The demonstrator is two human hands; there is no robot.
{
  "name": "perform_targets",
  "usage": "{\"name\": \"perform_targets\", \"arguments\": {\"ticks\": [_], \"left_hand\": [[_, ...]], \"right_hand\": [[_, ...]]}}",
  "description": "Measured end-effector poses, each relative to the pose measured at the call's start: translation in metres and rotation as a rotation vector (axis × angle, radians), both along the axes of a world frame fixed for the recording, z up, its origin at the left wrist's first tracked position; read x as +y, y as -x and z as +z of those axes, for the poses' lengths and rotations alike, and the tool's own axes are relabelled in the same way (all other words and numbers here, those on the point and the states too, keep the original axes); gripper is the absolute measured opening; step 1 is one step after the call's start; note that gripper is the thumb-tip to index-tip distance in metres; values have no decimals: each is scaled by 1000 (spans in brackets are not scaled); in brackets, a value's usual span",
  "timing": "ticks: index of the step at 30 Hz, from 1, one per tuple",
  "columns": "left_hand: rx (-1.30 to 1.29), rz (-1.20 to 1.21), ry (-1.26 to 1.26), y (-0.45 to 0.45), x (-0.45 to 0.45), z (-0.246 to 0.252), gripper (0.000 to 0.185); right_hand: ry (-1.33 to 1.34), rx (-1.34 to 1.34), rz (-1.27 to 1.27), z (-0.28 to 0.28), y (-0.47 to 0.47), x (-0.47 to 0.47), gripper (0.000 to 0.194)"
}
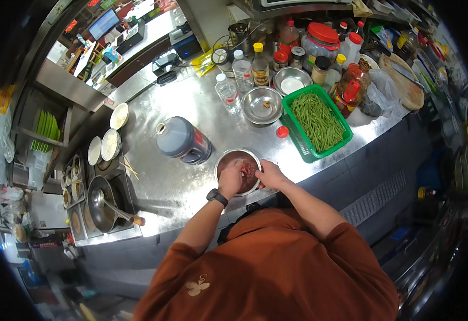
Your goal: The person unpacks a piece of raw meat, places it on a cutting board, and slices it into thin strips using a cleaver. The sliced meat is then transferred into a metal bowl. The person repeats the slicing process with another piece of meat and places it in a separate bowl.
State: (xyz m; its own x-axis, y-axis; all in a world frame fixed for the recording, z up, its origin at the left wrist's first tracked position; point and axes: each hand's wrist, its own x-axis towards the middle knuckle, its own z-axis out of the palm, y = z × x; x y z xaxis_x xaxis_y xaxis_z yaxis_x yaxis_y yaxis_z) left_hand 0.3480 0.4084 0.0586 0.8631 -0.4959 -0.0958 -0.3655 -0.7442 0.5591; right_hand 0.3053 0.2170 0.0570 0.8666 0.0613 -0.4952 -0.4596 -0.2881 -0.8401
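In front of my body, a stainless steel bowl (226,161) of raw, reddish cut meat (250,171) rests near the counter's front edge. My left hand (230,181), with a dark watch on its wrist, reaches into the bowl; its fingers curl into the meat and are partly hidden by it. My right hand (272,175) grips the bowl's right rim. Just left of the bowl, a large plastic jug (176,137) of dark liquid stands with its mouth uncapped. A red cap (282,132) lies on the counter to the bowl's upper right.
A green plastic basket (311,156) of green beans (316,120) sits at the right. Behind are a steel bowl (254,110), water bottles (229,96) and several seasoning bottles. At the left, a wok (97,212) holds a ladle (113,206), near white bowls (110,144) and chopsticks (129,167).
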Motion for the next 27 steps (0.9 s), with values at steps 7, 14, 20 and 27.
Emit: {"name": "perform_targets", "arguments": {"ticks": [7,14,20,27], "left_hand": [[160,22,233,-19,23,43,43],[289,238,193,-25,17,105,15],[63,18,170,-14,11,113,19],[-25,10,114,-12,16,112,26]], "right_hand": [[-47,3,-32,3,6,-5,25],[-105,77,-72,4,6,-5,29],[-98,99,-83,4,6,-1,28],[-94,84,-95,8,12,0,26]]}}
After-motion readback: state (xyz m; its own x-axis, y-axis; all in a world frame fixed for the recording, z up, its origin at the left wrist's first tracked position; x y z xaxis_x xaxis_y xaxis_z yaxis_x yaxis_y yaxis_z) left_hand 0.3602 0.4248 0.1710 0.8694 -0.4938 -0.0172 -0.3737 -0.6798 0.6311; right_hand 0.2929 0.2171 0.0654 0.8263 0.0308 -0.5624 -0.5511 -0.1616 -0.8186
